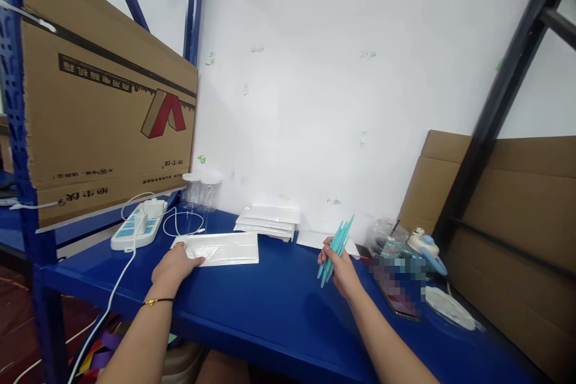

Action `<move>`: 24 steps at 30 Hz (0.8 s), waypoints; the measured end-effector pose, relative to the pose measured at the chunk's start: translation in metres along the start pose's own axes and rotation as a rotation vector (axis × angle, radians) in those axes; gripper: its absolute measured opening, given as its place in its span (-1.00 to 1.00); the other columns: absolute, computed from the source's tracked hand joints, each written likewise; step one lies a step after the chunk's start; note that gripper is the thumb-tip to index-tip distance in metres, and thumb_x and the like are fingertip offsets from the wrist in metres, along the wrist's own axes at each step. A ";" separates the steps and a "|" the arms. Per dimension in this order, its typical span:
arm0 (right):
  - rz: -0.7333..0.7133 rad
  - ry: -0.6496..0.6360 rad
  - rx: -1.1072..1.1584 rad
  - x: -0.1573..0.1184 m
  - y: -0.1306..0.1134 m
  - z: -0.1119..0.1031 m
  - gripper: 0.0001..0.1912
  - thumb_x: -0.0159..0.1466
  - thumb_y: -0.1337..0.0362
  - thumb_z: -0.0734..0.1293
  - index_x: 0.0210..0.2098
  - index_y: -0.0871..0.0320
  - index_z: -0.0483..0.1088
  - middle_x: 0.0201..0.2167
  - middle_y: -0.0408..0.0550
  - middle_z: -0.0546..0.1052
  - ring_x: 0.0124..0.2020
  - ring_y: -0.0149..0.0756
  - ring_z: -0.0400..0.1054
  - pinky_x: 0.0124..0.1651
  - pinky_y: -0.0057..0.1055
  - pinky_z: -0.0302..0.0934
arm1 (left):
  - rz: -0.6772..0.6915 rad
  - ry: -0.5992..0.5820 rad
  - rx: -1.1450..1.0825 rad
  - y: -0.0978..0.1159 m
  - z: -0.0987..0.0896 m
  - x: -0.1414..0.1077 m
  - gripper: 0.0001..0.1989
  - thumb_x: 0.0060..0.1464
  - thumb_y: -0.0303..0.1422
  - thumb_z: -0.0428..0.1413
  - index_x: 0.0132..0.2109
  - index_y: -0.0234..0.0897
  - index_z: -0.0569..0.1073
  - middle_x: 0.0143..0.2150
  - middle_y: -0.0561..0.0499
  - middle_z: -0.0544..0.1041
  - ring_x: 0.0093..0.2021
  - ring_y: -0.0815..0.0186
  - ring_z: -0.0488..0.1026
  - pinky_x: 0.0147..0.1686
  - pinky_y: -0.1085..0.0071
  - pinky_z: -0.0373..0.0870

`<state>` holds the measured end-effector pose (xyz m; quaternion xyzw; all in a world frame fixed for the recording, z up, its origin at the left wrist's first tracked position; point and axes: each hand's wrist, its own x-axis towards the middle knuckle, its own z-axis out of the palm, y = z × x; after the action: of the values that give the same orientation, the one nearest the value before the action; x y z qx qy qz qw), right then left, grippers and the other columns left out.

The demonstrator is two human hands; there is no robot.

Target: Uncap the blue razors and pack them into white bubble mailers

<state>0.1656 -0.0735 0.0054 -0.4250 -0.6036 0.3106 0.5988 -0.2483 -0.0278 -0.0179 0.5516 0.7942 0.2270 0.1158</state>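
My left hand point(175, 268) grips the left end of a flat white packet point(229, 249), thumb on top; some of its fingers are hidden. The packet lies on the blue table and has a shiny, clear-looking front. In my right hand point(341, 270), raised over the table, is a bundle of thin teal sticks point(336, 251) with pointed ends, held at a slant with the fingers closed round them. Behind the hands, a stack of similar white packets point(269, 221) rests against the wall. Another flat white piece point(312, 240) lies just behind my right hand.
A white power strip point(137, 228) with plugs and cables sits at the left. Two clear lidded jars point(207, 195) stand in the back left corner. To the right are a clear container point(387, 239), a blue-and-white bottle point(425, 250), a phone point(398, 294) and a white round item point(450, 307).
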 end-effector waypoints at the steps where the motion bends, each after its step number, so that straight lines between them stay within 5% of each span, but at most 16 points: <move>1: 0.027 -0.005 0.025 -0.005 0.002 0.000 -0.67 0.22 -0.02 0.19 -0.20 0.09 0.16 -0.57 -0.25 0.27 -0.48 -0.30 0.31 -0.27 -0.33 0.23 | -0.005 -0.007 -0.006 0.000 -0.001 0.001 -0.26 -0.15 -0.05 0.10 0.12 -0.43 0.24 0.02 -0.34 0.41 -0.04 -0.06 0.41 -0.18 0.20 0.34; 5: 0.144 -0.097 -0.054 -0.020 0.013 0.004 -0.63 0.16 -0.04 0.26 -0.26 0.13 0.23 -0.61 -0.25 0.30 -0.52 -0.32 0.30 -0.35 -0.38 0.22 | 0.038 0.027 -0.040 0.006 -0.008 0.000 -0.42 -0.04 -0.11 0.02 0.05 -0.44 0.31 0.01 -0.31 0.43 -0.01 -0.06 0.39 -0.17 0.23 0.33; 10: 0.172 -0.107 -0.128 -0.013 -0.004 -0.004 -0.63 0.14 -0.04 0.27 -0.27 0.12 0.22 -0.68 -0.34 0.19 -0.70 -0.44 0.12 -0.62 -0.49 0.06 | 0.192 0.101 -0.224 0.044 -0.038 -0.028 -0.61 0.08 -0.23 -0.10 0.00 -0.30 0.33 -0.35 -0.05 0.53 -0.25 0.13 0.47 -0.26 0.34 0.32; 14: 0.048 -0.246 -0.424 0.000 -0.072 -0.023 -0.70 0.17 0.01 0.26 -0.29 0.13 0.29 -0.66 -0.30 0.23 -0.68 -0.45 0.10 -0.61 -0.50 0.04 | 0.557 0.310 -0.242 0.097 -0.072 -0.064 -0.57 0.18 -0.11 -0.23 -0.20 -0.26 0.43 -0.25 -0.07 0.49 -0.11 0.14 0.36 -0.12 0.32 0.26; 17: -0.180 -0.336 -0.711 0.003 -0.139 -0.035 -0.78 0.22 0.11 0.23 -0.33 0.13 0.36 -0.48 -0.19 0.42 -0.45 -0.36 0.29 -0.35 -0.45 0.17 | 0.751 0.333 -0.206 0.137 -0.085 -0.090 -0.50 -0.07 0.10 0.03 -0.31 -0.28 0.45 -0.20 -0.10 0.46 -0.05 0.07 0.27 -0.09 0.28 0.25; 21: -0.237 -0.451 -0.975 -0.004 -0.212 -0.043 -0.78 0.27 0.13 0.17 -0.32 0.10 0.37 -0.53 -0.20 0.43 -0.52 -0.37 0.28 -0.44 -0.48 0.13 | 1.052 0.230 -0.207 0.178 -0.074 -0.123 -0.55 -0.26 0.06 0.19 -0.48 -0.28 0.42 -0.27 -0.10 0.39 -0.06 0.06 0.25 -0.02 0.19 0.24; 24: -0.280 -0.536 -1.068 -0.009 -0.244 -0.043 -0.80 0.26 0.14 0.18 -0.29 0.07 0.37 -0.52 -0.19 0.45 -0.53 -0.36 0.29 -0.46 -0.48 0.13 | 1.168 0.205 -0.229 0.202 -0.053 -0.143 -0.64 -0.27 -0.05 0.23 -0.54 -0.26 0.37 -0.29 -0.05 0.36 -0.03 0.05 0.24 0.16 -0.06 -0.06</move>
<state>0.1734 -0.1959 0.2209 -0.4901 -0.8556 -0.0201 0.1655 -0.0534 -0.1144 0.1173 0.8558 0.3374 0.3892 -0.0467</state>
